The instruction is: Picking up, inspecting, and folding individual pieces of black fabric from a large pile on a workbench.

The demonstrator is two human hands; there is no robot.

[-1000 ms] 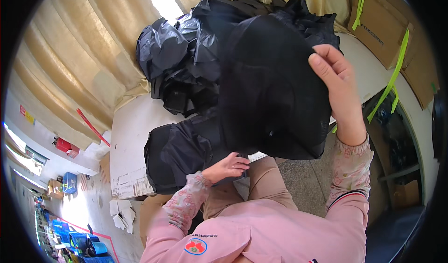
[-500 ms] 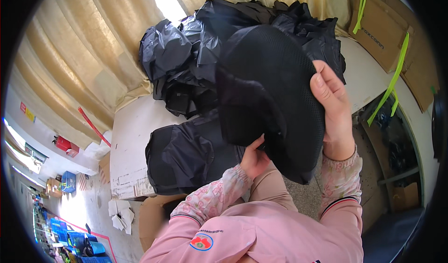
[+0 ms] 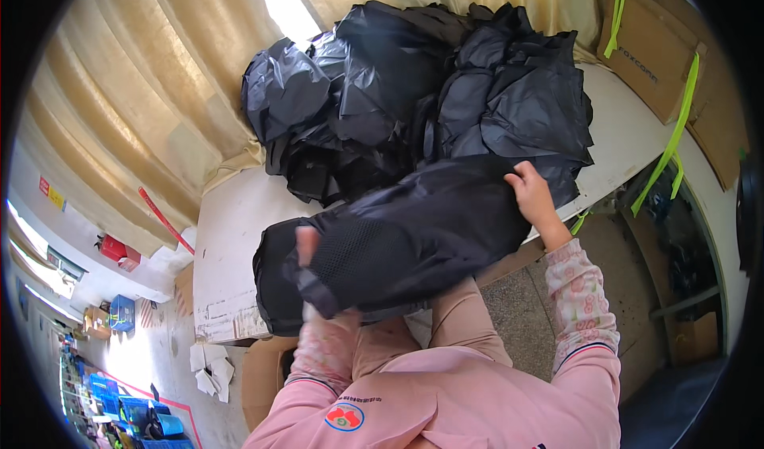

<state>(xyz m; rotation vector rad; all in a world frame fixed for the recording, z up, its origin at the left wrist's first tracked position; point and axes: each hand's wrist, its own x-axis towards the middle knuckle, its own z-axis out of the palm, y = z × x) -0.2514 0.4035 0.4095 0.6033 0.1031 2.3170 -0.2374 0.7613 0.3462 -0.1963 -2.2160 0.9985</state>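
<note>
A black padded fabric piece, part mesh and part smooth thin cloth, stretches sideways between my hands above my lap and the table's front edge. My right hand pinches its right end, thumb on top. At the left end is my left hand, blurred, its thumb over the edge and its fingers hidden behind the cloth. Beneath that end, another flat black padded piece lies on the table and is partly covered. Behind them rises a large heap of similar black fabric pieces.
The white table runs along beige curtains. Flattened cardboard with yellow-green straps leans at the right. An open cardboard box stands by my left side, near torn white scraps on the floor.
The padded piece has come down from upright to lying lengthwise, smooth cloth more in view. My right hand has lowered; my left hand has moved left to the other end.
</note>
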